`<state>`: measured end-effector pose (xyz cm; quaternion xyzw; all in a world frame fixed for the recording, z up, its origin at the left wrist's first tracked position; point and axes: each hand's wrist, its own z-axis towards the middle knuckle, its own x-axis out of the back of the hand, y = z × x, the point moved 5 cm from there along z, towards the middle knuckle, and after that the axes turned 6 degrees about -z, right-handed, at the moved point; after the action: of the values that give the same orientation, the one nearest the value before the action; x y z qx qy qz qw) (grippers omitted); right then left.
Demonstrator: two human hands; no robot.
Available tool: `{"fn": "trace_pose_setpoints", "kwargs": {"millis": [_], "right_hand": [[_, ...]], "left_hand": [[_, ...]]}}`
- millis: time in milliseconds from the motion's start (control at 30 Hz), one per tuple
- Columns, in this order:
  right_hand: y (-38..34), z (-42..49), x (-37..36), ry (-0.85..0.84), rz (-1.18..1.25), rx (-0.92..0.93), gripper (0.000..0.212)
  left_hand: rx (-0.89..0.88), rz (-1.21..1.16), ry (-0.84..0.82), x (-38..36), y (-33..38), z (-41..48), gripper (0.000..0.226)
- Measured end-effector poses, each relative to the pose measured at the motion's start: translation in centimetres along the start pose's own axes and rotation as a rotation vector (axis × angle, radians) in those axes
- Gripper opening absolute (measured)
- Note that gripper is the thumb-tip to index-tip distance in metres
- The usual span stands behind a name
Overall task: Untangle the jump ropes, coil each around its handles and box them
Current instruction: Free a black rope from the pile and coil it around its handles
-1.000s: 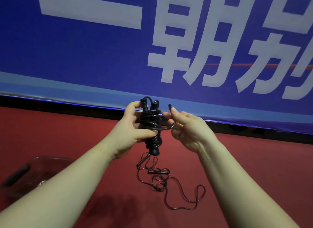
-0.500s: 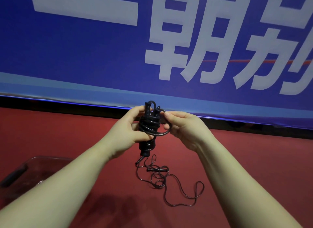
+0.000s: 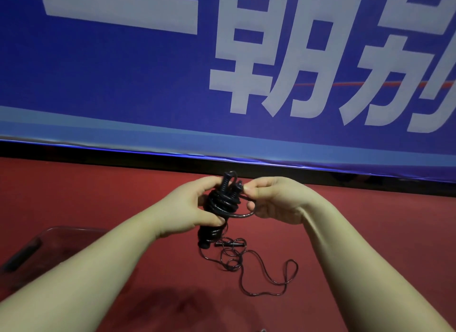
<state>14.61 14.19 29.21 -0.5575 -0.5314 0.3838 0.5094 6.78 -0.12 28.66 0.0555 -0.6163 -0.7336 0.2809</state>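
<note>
Right hand [image 3: 278, 200] nearer, fingers [image 3: 251, 189] pinching the loop of black coiled rope [image 3: 217, 205] gripped by left hand [image 3: 187, 205]

Left hand [image 3: 190, 204] grips the coiled jump rope [image 3: 218, 202]; right hand [image 3: 274, 198] pinches its loop.

The coiled rope [image 3: 219, 203] was held between the left hand [image 3: 190, 205] at its 9 o'clock and the right hand [image 3: 274, 198] at its 3 o'clock. A loose rope [image 3: 246, 265] lay on the floor [image 3: 370, 233] at its 5 o'clock. The box [image 3: 49, 235] stood at 8 o'clock, well apart. A banner [image 3: 123, 84] rose behind at 12 o'clock.
</note>
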Motion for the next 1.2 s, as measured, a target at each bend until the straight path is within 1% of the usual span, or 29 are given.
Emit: {"fn": "trace_pose_setpoints", "kwargs": {"millis": [33,133,167,233,267,333,367,400,433,467,500,533,600,700,800,900,933,1033,1133,1200], "right_hand": [[0.2,0.2,-0.2,0.039,0.042,0.024,0.005],[0.5,0.8,-0.8,0.115,0.271,0.122,0.014],[0.5,0.9,-1.0,0.129,0.33,0.145,0.015],[0.5,1.1,-1.0,0.164,0.372,0.189,0.015],[0.6,1.2,-0.8,0.187,0.371,0.214,0.015],[0.6,1.2,-0.7,0.232,0.365,0.261,0.016],[0.6,1.2,-0.7,0.245,0.36,0.28,0.016],[0.6,1.2,-0.8,0.248,0.349,0.299,0.016],[0.5,1.1,-1.0,0.241,0.334,0.317,0.016],[0.3,1.1,-1.2,0.233,0.306,0.336,0.015],[0.1,1.1,-1.4,0.233,0.256,0.354,0.014],[-0.1,1.1,-1.5,0.242,0.191,0.377,0.014],[-0.6,0.9,-1.8,0.253,0.06,0.423,0.019],[-0.8,0.6,-2.1,0.264,-0.1,0.443,0.027],[-0.7,0.5,-2.2,0.282,-0.208,0.404,0.027],[-0.1,0.6,-3.1,0.286,-0.293,0.366,0.024],[0.1,0.6,-3.3,0.314,-0.306,0.373,0.023],[0.1,0.8,-3.1,0.382,-0.287,0.4,0.024],[0.4,1.3,-2.9,0.328,-0.165,0.382,0.022],[0.8,1.6,-3.3,0.266,-0.078,0.36,0.02]], "left_hand": [[0.007,-0.019,0.023,0.2,-0.1,0.0,0.06],[0.008,-0.06,0.076,0.6,0.3,0.2,0.061],[0.013,-0.072,0.073,0.7,0.6,0.2,0.06],[0.032,-0.059,0.024,0.8,1.0,0.2,0.056],[0.046,-0.043,-0.013,0.8,1.2,0.1,0.051],[0.084,-0.024,-0.067,0.5,1.5,0.0,0.032],[0.105,-0.026,-0.039,0.4,1.6,0.1,0.021],[0.127,-0.031,0.043,0.3,1.5,0.4,0.012],[0.146,-0.04,0.157,0.5,1.2,0.7,0.009],[0.157,-0.058,0.265,0.8,0.9,0.8,0.01],[0.157,-0.087,0.337,0.9,0.7,0.8,0.013],[0.148,-0.119,0.371,1.0,0.8,0.8,0.016],[0.122,-0.103,0.382,1.4,0.9,0.6,0.021],[0.091,0.0,0.388,1.7,1.1,0.2,0.025],[0.072,0.128,0.393,1.6,1.5,0.0,0.023],[0.065,0.224,0.346,1.2,1.9,0.0,0.025],[0.08,0.199,0.338,1.1,1.7,0.1,0.027],[0.155,-0.028,0.358,1.1,1.1,0.3,0.031],[0.159,-0.161,0.412,2.2,0.9,0.2,0.033],[0.164,-0.172,0.432,2.9,0.8,-0.1,0.037]]}}
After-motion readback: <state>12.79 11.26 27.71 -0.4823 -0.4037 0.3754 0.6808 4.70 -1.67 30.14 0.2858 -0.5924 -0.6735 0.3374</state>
